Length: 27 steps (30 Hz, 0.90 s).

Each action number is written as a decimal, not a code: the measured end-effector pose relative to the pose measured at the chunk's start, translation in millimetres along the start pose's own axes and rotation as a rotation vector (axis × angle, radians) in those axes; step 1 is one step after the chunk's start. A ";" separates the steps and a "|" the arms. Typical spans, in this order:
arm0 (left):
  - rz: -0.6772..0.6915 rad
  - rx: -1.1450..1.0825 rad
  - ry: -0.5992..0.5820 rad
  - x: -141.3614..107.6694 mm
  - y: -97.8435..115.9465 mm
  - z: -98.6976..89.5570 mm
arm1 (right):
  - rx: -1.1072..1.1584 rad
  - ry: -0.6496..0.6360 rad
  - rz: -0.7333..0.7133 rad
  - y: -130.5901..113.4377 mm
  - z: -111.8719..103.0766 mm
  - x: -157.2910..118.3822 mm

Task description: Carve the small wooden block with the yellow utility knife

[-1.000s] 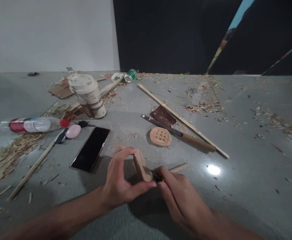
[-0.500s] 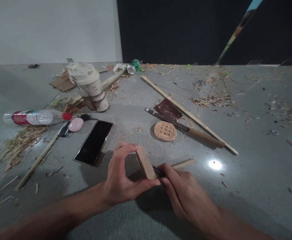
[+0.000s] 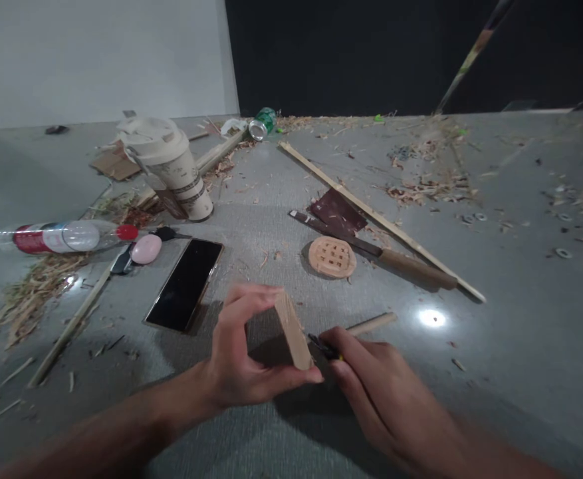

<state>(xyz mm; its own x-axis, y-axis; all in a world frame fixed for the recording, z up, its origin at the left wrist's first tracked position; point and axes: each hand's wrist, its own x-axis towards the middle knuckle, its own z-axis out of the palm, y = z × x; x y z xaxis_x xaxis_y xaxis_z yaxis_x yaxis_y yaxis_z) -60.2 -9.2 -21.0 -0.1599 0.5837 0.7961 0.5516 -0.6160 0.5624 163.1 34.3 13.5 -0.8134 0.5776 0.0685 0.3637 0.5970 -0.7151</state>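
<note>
My left hand (image 3: 244, 352) grips a flat piece of pale wood (image 3: 293, 330), held on edge between thumb and fingers just above the grey table (image 3: 495, 319). My right hand (image 3: 371, 382) holds a small dark-tipped tool (image 3: 322, 346) with a wooden handle (image 3: 371, 324), its tip touching the wood piece's right face. A round carved wooden disc (image 3: 332, 257) lies just beyond my hands.
A black phone (image 3: 184, 284) lies left of my hands. Farther back are a knife with a wooden handle (image 3: 385, 258), dark sandpaper (image 3: 338, 210), a long wooden stick (image 3: 375, 216), a paper cup (image 3: 171, 166), a plastic bottle (image 3: 62, 237), a green can (image 3: 262, 123) and scattered shavings.
The view has shifted slightly. My left hand has turned the wood piece a little more upright, and my right hand with the tool has stayed against it.
</note>
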 end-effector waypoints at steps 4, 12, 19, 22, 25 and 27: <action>-0.027 0.011 -0.025 -1.4 -0.9 -2.7 | 0.000 0.016 -0.043 -0.9 -1.9 -1.7; -0.074 -0.052 0.043 6.0 -1.7 3.2 | 0.012 0.055 -0.131 -1.1 -2.9 -3.2; -0.025 0.055 0.053 3.2 -1.5 7.9 | 0.108 0.069 -0.112 -0.3 -3.3 -7.3; -0.014 0.067 0.017 4.1 -1.1 8.0 | 0.113 0.056 -0.113 -2.1 -5.0 -8.0; 0.018 0.073 0.058 5.7 1.0 12.9 | 0.137 0.042 -0.112 -3.6 -5.7 -7.7; 0.034 0.073 0.088 6.0 2.8 14.9 | 0.147 0.038 -0.089 -4.5 -5.4 -7.0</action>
<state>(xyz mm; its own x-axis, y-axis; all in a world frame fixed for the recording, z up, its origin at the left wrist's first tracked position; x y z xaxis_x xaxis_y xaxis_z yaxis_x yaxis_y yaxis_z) -47.4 0.5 -18.0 -0.2089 0.5124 0.8329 0.6158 -0.5927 0.5191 169.6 30.6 20.0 -0.8208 0.5483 0.1603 0.2184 0.5605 -0.7988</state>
